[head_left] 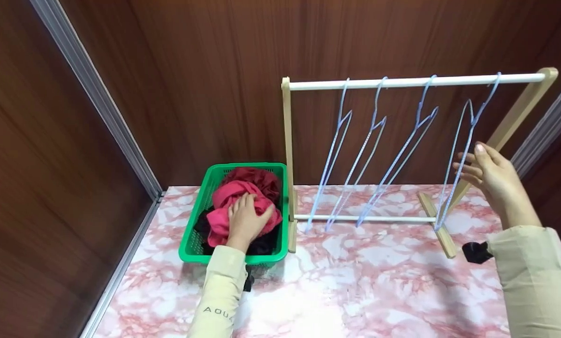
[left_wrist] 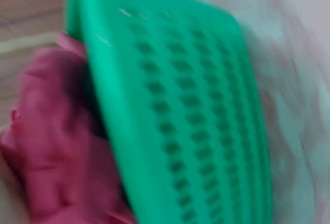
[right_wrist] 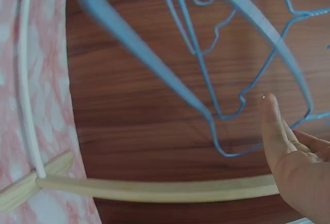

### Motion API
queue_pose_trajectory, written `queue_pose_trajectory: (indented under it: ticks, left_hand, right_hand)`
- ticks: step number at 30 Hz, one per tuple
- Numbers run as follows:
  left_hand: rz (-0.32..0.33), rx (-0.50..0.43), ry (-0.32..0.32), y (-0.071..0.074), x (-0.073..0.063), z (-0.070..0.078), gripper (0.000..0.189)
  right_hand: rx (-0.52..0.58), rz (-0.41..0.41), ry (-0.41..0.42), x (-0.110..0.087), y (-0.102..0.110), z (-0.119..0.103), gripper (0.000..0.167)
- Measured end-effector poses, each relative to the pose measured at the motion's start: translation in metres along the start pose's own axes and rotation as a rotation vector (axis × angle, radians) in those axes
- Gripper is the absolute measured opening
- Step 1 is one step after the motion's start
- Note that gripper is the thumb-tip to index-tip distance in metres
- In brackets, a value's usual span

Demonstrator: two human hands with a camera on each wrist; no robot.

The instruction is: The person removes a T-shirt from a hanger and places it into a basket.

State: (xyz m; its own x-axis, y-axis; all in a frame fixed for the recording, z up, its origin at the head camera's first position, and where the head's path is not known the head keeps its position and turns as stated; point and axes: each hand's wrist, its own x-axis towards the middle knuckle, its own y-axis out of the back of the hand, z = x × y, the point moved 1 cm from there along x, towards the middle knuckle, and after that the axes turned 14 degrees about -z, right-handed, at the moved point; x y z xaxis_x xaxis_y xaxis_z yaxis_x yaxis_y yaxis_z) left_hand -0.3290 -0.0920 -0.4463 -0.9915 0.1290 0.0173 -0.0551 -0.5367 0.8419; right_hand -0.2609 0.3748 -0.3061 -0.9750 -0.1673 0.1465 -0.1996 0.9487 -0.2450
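Observation:
My left hand (head_left: 245,220) reaches into a green plastic basket (head_left: 283,202) and grips a bunched pink garment (head_left: 224,191), fingers and thumb spread over its folds. A dark red garment (head_left: 261,178) lies behind it and black cloth (head_left: 264,244) below. In the left wrist view the pink cloth (left_wrist: 62,147) shows beside the basket's perforated wall (left_wrist: 191,105), both blurred. At the right, my right hand (head_left: 496,180) is beside the rightmost blue wire hanger (head_left: 472,126). Its fingers extend behind the wire, loosely bent, without holding it.
A small rack with a white top rod (head_left: 318,86) and wooden posts (head_left: 288,150) stands right of the basket. Three more blue hangers (head_left: 373,127) hang from it. Beneath lies a pink marbled tabletop (head_left: 369,272); dark wood panels (head_left: 205,94) enclose the back and sides.

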Motion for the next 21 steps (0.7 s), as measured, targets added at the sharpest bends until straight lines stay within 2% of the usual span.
queue_pose_trajectory:
  ticks: [2, 4, 6, 9, 12, 14, 16, 18, 21]
  left_hand:
    - [0.033, -0.041, 0.013, 0.002, 0.001, 0.004, 0.058]
    - [0.057, -0.043, 0.019, 0.003, 0.002, 0.007, 0.057]
    - [0.072, -0.029, 0.019, 0.003, 0.002, 0.01, 0.057]
    - [0.098, -0.016, -0.001, 0.003, 0.002, 0.013, 0.057]
    - [0.123, -0.047, -0.034, 0.004, 0.001, 0.018, 0.056]
    - [0.13, -0.071, -0.051, 0.005, 0.001, 0.022, 0.057]
    - [0.122, -0.07, -0.05, 0.006, 0.002, 0.026, 0.059]
    - [0.107, -0.044, -0.038, 0.006, 0.002, 0.03, 0.064]
    - [0.076, 0.018, -0.023, 0.005, 0.003, 0.034, 0.073]
  right_hand:
    - [-0.039, 0.024, 0.002, -0.002, 0.005, 0.004, 0.085]
    - [-0.081, 0.055, 0.001, -0.004, 0.009, 0.009, 0.081]
    - [-0.186, 0.092, -0.022, -0.005, 0.014, 0.015, 0.076]
    - [-0.495, 0.161, -0.099, -0.005, 0.017, 0.027, 0.063]
    - [-0.852, 0.285, -0.144, -0.005, 0.018, 0.041, 0.05]
    - [-1.006, 0.365, -0.138, -0.006, 0.018, 0.052, 0.044]
    - [-1.103, 0.434, -0.086, -0.006, 0.018, 0.064, 0.039]
    - [-1.174, 0.447, -0.037, -0.006, 0.016, 0.077, 0.036]
    - [-1.268, 0.411, -0.001, -0.007, 0.014, 0.096, 0.035]
